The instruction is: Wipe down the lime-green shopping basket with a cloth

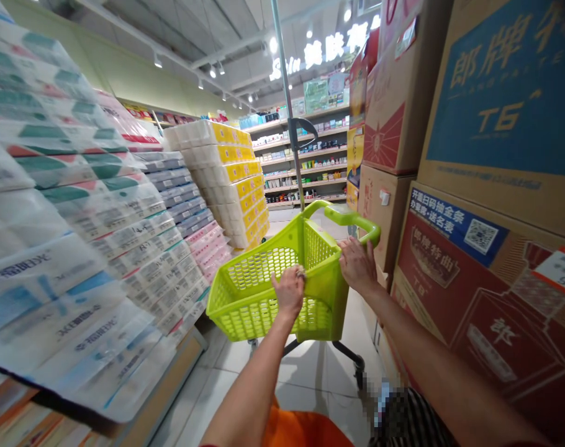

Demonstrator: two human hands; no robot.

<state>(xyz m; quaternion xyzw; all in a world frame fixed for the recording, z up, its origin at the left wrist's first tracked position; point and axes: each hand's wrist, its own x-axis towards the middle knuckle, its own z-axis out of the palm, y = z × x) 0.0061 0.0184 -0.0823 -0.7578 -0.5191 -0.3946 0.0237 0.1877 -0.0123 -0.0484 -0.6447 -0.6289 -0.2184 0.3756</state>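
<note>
Left hand (289, 290) gripping near rim of green shopping cart (317, 279), right hand (357, 264) curled over its rear corner beside handle; cart in store aisle between stacked tissue packs (138, 205) and cardboard boxes (487, 298)

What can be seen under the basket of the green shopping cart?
Under the basket, dark legs, a small wheel on the right and pale floor tiles show. The left forearm and basket cover other parts of the frame.
</note>
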